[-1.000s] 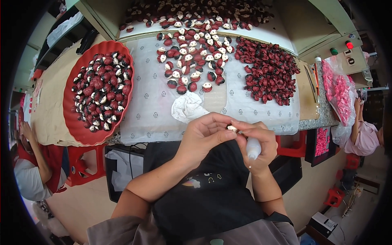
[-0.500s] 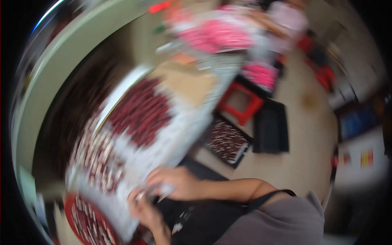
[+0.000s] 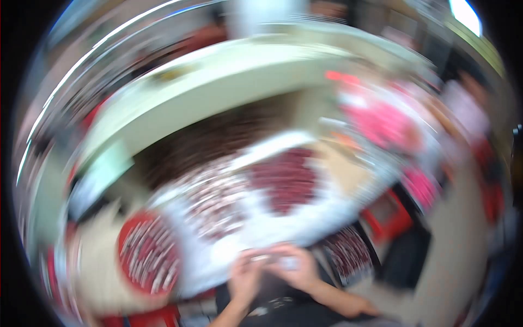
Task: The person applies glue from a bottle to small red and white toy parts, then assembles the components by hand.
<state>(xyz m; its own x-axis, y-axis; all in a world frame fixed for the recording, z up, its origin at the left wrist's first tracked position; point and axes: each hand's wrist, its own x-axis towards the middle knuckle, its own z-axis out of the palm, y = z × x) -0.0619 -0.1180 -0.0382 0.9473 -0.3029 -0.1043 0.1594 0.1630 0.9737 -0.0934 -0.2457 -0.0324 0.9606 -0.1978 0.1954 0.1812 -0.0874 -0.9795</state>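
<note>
My left hand [image 3: 246, 277] and my right hand [image 3: 298, 268] are close together at the table's near edge, fingers bent in and nearly meeting. Between the left fingertips is a small piece, too blurred to name. A whitish patch shows at the right fingers; I cannot tell what it is. Beyond the hands, a spread of small pale-and-dark-red pieces [image 3: 218, 201] lies on the white-covered table [image 3: 201, 272]. To its right is a pile of narrow dark red pieces [image 3: 286, 180].
A round red tray [image 3: 124, 240] of similar pieces stands at the left. Right of me are a black tray of pieces [image 3: 348, 253], a red stool [image 3: 388, 215] and a black crate [image 3: 406, 261]. Farther right, a person [image 3: 466, 109] is beside a bright pink heap [image 3: 381, 122].
My view has swung to the left, so the table now lies across in front of me and the round red tray shows whole. Both hands stay together at the near edge.
</note>
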